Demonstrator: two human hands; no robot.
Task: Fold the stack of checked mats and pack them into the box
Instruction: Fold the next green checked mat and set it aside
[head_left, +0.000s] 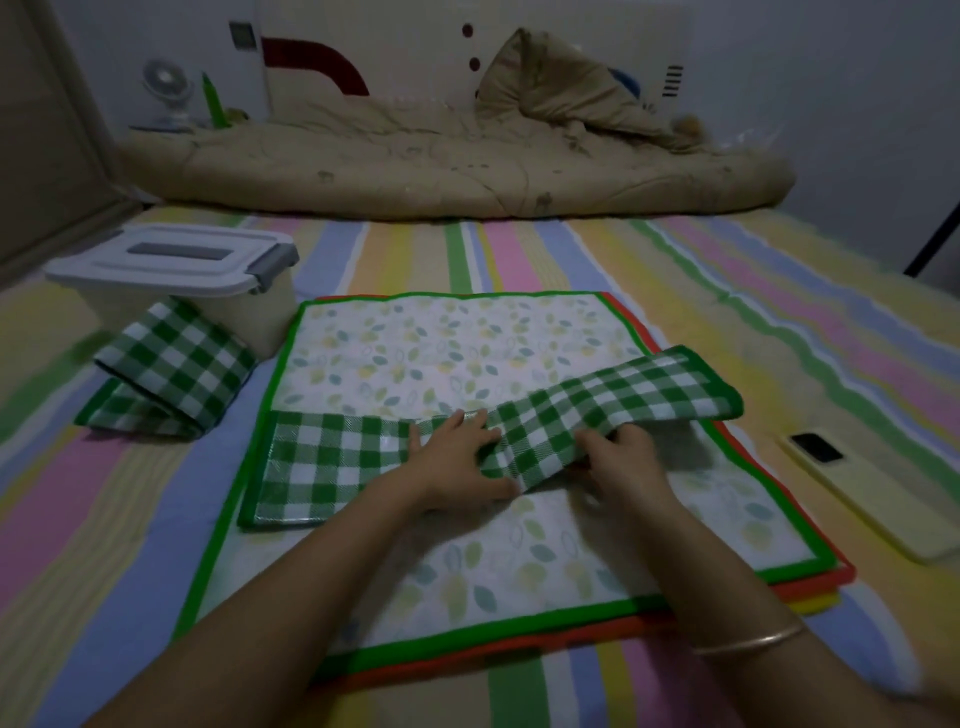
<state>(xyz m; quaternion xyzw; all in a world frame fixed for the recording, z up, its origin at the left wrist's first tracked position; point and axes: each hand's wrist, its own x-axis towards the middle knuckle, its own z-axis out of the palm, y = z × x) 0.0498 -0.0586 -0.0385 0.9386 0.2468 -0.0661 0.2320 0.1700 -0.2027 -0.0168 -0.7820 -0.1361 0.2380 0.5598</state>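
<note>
While right hand (623, 457) grips checked mat (322, 462), folded mat (171, 374) leans against closed box (171, 260).

1. Fingers of the right hand (618, 462) lie hidden under the raised checked fold of the green mat (597, 410).
2. At 4 o'clock, lower mats (821, 582) show only red and yellow edges.
3. At 10 o'clock, the lid (156, 270) hides the inside of the box (260, 319).

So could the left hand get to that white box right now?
Probably yes: the left hand only presses flat on the checked mat, and just a low folded mat lies between it and the box, whose lid is on.
</note>
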